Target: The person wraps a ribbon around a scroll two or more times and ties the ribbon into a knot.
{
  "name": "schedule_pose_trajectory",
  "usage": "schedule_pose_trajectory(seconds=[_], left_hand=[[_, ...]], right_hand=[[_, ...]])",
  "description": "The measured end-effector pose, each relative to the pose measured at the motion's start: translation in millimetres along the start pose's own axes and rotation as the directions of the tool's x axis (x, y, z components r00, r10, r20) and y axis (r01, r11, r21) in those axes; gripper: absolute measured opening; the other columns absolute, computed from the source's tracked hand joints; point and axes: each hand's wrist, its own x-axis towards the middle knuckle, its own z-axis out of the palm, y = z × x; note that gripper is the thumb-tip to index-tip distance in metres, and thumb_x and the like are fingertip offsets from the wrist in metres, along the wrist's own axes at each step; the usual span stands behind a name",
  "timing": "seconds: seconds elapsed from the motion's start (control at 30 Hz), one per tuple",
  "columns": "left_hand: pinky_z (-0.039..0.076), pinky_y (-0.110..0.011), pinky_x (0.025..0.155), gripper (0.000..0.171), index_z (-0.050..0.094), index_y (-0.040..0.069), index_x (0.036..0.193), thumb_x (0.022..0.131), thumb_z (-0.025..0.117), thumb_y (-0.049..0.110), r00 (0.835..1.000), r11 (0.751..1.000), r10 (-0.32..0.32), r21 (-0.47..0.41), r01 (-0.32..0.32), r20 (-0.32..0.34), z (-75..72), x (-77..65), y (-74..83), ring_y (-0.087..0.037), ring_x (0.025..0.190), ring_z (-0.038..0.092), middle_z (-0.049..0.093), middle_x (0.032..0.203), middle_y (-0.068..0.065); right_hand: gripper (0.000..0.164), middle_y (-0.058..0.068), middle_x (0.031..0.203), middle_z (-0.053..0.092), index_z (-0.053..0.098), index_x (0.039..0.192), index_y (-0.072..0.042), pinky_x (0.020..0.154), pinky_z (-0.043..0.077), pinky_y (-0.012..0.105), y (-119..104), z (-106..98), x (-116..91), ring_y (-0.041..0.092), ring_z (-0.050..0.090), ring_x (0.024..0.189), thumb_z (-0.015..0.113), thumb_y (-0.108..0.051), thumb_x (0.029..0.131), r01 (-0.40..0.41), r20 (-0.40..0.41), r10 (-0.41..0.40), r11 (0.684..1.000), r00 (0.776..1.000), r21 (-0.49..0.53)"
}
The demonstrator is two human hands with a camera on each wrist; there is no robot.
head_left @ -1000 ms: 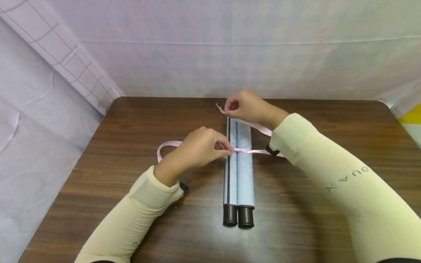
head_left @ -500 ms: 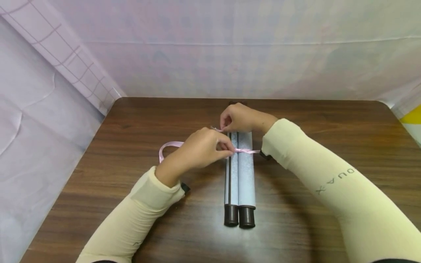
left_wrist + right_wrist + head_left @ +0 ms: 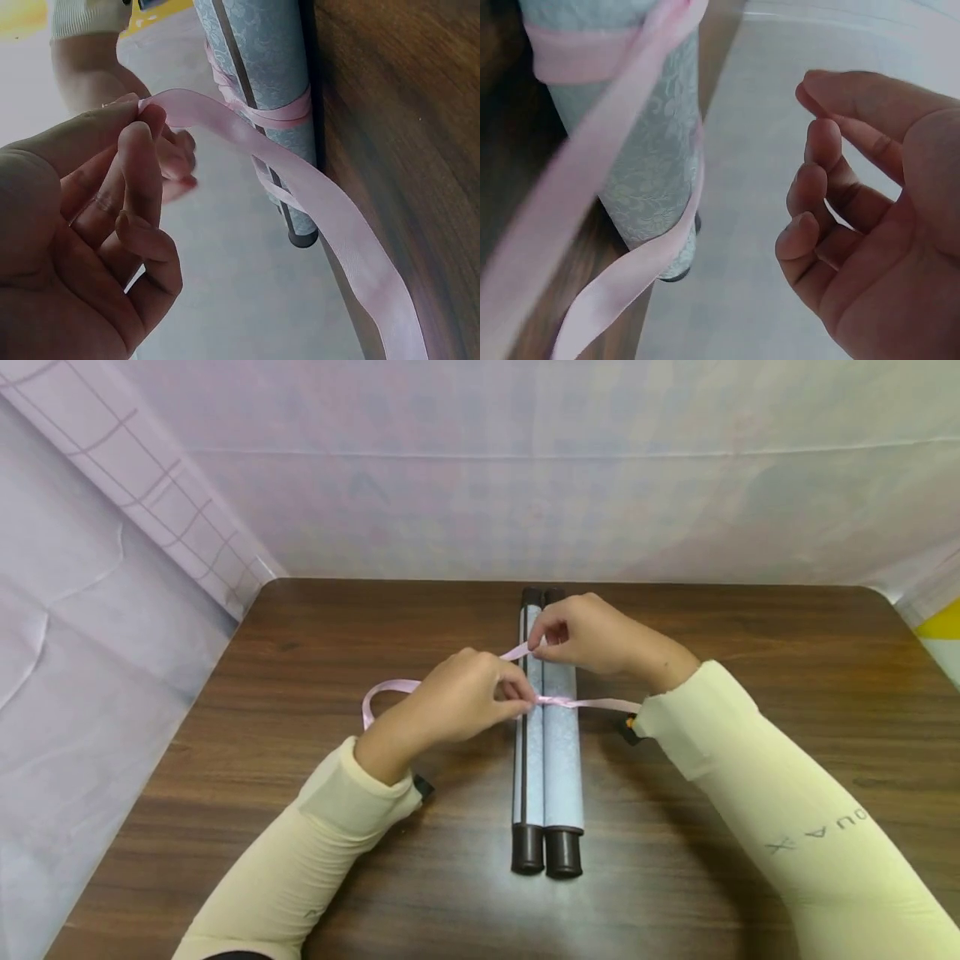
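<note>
A scroll [image 3: 562, 768], rolled from both ends into two pale blue patterned rolls with dark brown caps, lies lengthwise on the table. Pink ribbon [image 3: 557, 702] wraps its middle and is twisted on top. My left hand [image 3: 465, 697] pinches the ribbon between thumb and index finger just left of the twist; from there a length loops out leftward. Over the scroll's far half, my right hand [image 3: 600, 631] hovers with loosely curled fingers. In the right wrist view nothing shows between its fingertips [image 3: 817, 79], and a ribbon length [image 3: 630, 277] drapes across the scroll beyond.
The scroll rests on a dark wood-grain table [image 3: 300, 627]. A pale patterned sheet [image 3: 480, 468] hangs right behind the table's far edge. Another light covering [image 3: 90, 627] borders the left side. A ribbon length [image 3: 607, 703] runs right, under the right wrist.
The right hand came nearer with the ribbon's end, then moved right, leaving the ribbon across the scroll's far half. The left hand has stayed put with its pinch.
</note>
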Motion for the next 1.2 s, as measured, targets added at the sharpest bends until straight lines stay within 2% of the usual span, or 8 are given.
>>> schedule_pose_trajectory(seconds=[0.13,0.27,0.37,0.57,0.73,0.87,1.2], left_hand=[[0.051,-0.021,0.059,0.017,0.068,0.018,0.100,0.085,0.069,0.024,1.000,0.999,-0.021,-0.037,0.020,-0.017,0.5,0.4,0.2,0.001,0.064,0.057,0.070,0.080,0.010],[0.051,-0.024,0.056,0.034,0.056,0.016,0.113,0.084,0.071,0.022,0.998,0.995,-0.039,-0.091,0.034,-0.049,0.2,-1.7,-0.3,-0.003,0.061,0.057,0.068,0.077,0.008],[0.052,-0.024,0.058,0.040,0.052,0.015,0.117,0.083,0.071,0.021,0.998,0.995,-0.028,-0.098,0.022,-0.064,-1.1,-3.2,-1.2,-0.002,0.062,0.058,0.070,0.079,0.007],[0.053,-0.024,0.060,0.042,0.051,0.017,0.117,0.082,0.072,0.022,0.997,0.993,-0.037,-0.114,0.029,-0.072,-3.5,-6.3,-3.2,-0.001,0.065,0.059,0.072,0.082,0.005],[0.053,-0.023,0.059,0.043,0.052,0.017,0.119,0.082,0.073,0.021,0.996,0.992,-0.053,-0.114,0.045,-0.069,-6.8,-9.7,-2.4,-0.002,0.065,0.059,0.072,0.082,0.005],[0.053,-0.022,0.058,0.042,0.052,0.017,0.120,0.082,0.071,0.017,0.997,0.993,-0.036,-0.111,0.028,-0.071,-8.8,-9.8,-0.1,-0.002,0.065,0.059,0.071,0.084,0.005],[0.052,-0.021,0.056,0.040,0.056,0.018,0.120,0.083,0.070,0.016,0.995,0.996,-0.008,-0.088,-0.001,-0.102,-9.3,-10.9,3.2,-0.001,0.065,0.059,0.072,0.085,0.005]], right_hand=[[0.006,0.001,0.070,0.060,0.072,0.088,-0.012,0.053,0.045,0.030,-3.9,3.6,-21.0,0.014,0.049,0.061,0.068,-0.014,0.083,0.001,-0.086,0.004,0.999,0.996,0.047],[0.006,0.000,0.069,0.060,0.071,0.088,-0.011,0.050,0.046,0.030,-11.0,14.4,-37.0,0.011,0.050,0.059,0.070,-0.013,0.082,0.057,-0.137,-0.041,0.992,0.990,0.114],[0.006,-0.001,0.068,0.058,0.070,0.087,-0.013,0.050,0.046,0.029,-17.2,24.1,-43.4,0.010,0.050,0.059,0.071,-0.014,0.082,0.100,-0.155,-0.077,0.985,0.985,0.142],[0.011,-0.002,0.068,0.057,0.069,0.089,-0.013,0.051,0.047,0.029,-26.6,36.7,-43.7,0.008,0.051,0.063,0.073,-0.013,0.079,0.172,-0.210,-0.138,0.973,0.968,0.156],[0.010,-0.002,0.069,0.059,0.069,0.088,-0.012,0.053,0.050,0.035,-29.6,41.0,-42.4,0.007,0.052,0.064,0.073,-0.010,0.079,0.201,-0.226,-0.160,0.965,0.961,0.168],[0.008,-0.002,0.068,0.060,0.070,0.085,-0.011,0.053,0.051,0.037,-29.9,42.4,-43.2,0.007,0.052,0.064,0.074,-0.010,0.078,0.199,-0.252,-0.152,0.965,0.956,0.170],[0.010,-0.003,0.069,0.062,0.070,0.085,-0.012,0.052,0.049,0.028,-32.5,46.9,-44.1,0.005,0.053,0.063,0.076,-0.016,0.077,0.146,-0.259,-0.101,0.977,0.961,0.158]])
